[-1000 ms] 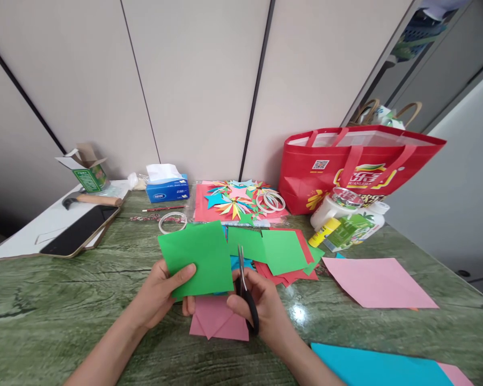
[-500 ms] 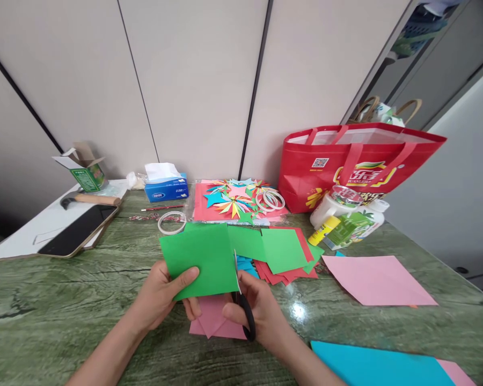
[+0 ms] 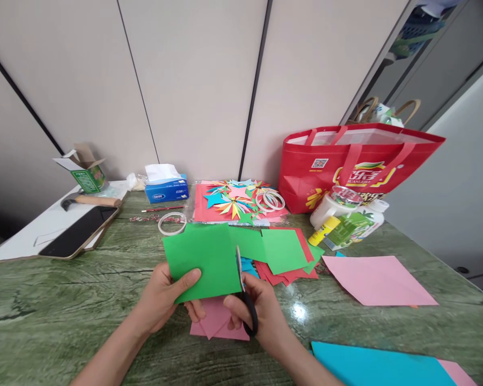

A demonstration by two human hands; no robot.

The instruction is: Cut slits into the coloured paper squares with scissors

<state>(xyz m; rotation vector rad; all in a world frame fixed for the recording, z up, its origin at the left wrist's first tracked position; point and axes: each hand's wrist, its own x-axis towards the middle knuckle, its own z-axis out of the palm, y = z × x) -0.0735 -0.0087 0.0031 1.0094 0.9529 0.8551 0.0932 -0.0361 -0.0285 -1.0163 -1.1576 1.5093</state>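
Note:
A green sheet of paper (image 3: 205, 257) is pinched in my left hand (image 3: 167, 295), thumb on its face and fingers behind. My right hand (image 3: 261, 311) is closed around the black handles of a pair of scissors (image 3: 249, 313). The blades point away from me, along the green sheet's right edge; whether they grip the paper I cannot tell. Beneath both hands lie folded pink papers (image 3: 217, 321) on the table. Just beyond them are a lighter green square (image 3: 284, 251), red paper pieces (image 3: 284, 276) and some blue pieces (image 3: 248, 266), partly hidden by the held sheet.
Paper stars (image 3: 233, 201) and tape rolls (image 3: 270, 201) lie on a packet at the back. A tissue box (image 3: 167, 190), phone (image 3: 80, 230) and hammer (image 3: 92, 200) are leftward. Rightward stand a glue stick (image 3: 324, 230), red bag (image 3: 309, 177), pink sheet (image 3: 380, 279) and blue sheet (image 3: 370, 364).
The green sheet and both hands have shifted slightly right. The scissor blades have turned a little and show more of their flat side at the sheet's right edge.

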